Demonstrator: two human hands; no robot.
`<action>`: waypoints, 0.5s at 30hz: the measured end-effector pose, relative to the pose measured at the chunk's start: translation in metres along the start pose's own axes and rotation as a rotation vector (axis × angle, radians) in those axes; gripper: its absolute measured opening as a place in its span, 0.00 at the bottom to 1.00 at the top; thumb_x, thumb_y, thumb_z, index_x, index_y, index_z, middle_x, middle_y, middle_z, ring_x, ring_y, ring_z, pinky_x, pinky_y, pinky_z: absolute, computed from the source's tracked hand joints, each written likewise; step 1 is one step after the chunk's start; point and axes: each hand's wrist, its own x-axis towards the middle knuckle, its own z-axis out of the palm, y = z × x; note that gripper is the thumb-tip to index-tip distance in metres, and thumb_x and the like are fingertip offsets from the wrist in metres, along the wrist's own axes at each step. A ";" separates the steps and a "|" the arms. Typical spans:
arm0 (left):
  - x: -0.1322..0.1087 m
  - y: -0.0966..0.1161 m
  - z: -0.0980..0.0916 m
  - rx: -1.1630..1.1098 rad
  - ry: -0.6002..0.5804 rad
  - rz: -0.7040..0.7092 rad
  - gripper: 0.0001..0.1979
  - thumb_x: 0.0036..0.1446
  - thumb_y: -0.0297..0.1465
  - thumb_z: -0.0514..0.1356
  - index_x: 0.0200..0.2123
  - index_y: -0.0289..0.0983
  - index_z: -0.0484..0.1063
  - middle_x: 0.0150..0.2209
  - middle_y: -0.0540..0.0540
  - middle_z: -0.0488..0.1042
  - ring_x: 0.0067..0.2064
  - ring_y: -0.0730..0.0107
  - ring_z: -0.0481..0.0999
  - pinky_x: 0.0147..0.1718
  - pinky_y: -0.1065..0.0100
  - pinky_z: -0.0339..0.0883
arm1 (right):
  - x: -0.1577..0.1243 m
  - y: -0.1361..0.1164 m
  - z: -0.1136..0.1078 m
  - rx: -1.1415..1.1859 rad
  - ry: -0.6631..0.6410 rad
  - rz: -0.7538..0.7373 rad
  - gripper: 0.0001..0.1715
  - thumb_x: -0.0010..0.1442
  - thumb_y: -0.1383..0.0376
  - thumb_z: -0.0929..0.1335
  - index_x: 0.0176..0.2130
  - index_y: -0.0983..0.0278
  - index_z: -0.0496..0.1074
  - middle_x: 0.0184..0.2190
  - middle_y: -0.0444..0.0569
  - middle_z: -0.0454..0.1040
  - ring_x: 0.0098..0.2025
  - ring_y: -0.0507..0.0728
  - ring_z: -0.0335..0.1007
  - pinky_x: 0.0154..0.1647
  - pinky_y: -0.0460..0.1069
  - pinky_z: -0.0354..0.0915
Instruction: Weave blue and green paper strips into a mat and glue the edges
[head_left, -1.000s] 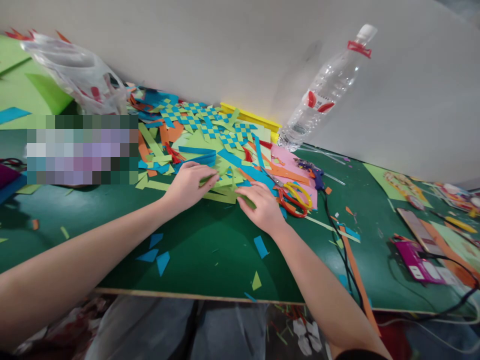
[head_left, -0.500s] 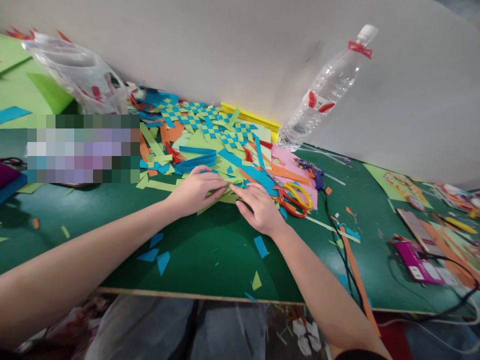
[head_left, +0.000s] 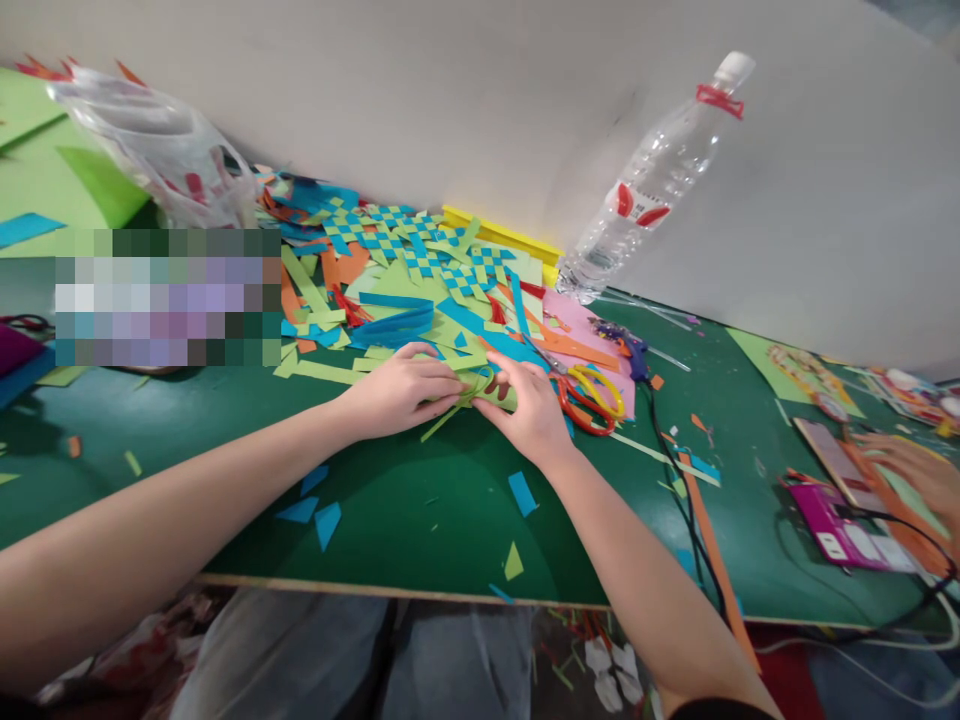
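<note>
Light-green paper (head_left: 480,383), curled and with thin strips standing off it, lies between my two hands just above the table. My left hand (head_left: 401,392) is closed on its left side, thumb and fingertips pinching it. From the right, my right hand (head_left: 531,408) grips the same paper between the thumb below and bent fingers above. The fingers hide part of the piece. Scissors (head_left: 592,395) with red and yellow handles lie just right of my right hand. Behind my hands are folded blue paper strips (head_left: 394,318) and woven blue-and-green paper pieces (head_left: 420,245).
A plastic bottle (head_left: 645,190) stands by the wall, near a yellow strip (head_left: 502,235). At left are a plastic bag (head_left: 165,150) and a blurred-out area. A phone (head_left: 832,455), a purple device (head_left: 832,530), cables and another person's hand (head_left: 911,465) are at right.
My hands have shifted slightly down and the right one has moved right, so more of the green paper shows between them. Another person's hand has appeared at the right edge.
</note>
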 end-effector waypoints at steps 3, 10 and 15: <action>0.000 0.000 0.001 -0.003 -0.008 0.029 0.14 0.68 0.34 0.50 0.43 0.41 0.75 0.41 0.47 0.81 0.43 0.67 0.78 0.55 0.58 0.57 | 0.001 0.000 0.000 -0.003 0.021 0.018 0.31 0.59 0.52 0.70 0.58 0.60 0.64 0.34 0.48 0.74 0.39 0.59 0.71 0.47 0.58 0.67; -0.001 -0.003 0.003 0.004 -0.013 0.053 0.14 0.68 0.33 0.50 0.45 0.40 0.75 0.41 0.47 0.80 0.43 0.68 0.77 0.55 0.59 0.57 | 0.004 -0.003 -0.004 0.010 0.037 -0.035 0.12 0.62 0.56 0.69 0.40 0.61 0.73 0.35 0.49 0.71 0.40 0.57 0.70 0.43 0.53 0.66; 0.000 -0.001 -0.002 -0.015 0.005 -0.054 0.18 0.70 0.37 0.46 0.51 0.39 0.72 0.44 0.44 0.79 0.44 0.65 0.76 0.52 0.58 0.58 | 0.005 -0.003 -0.004 -0.001 0.034 -0.041 0.08 0.63 0.60 0.68 0.36 0.62 0.74 0.35 0.50 0.70 0.40 0.57 0.69 0.43 0.53 0.65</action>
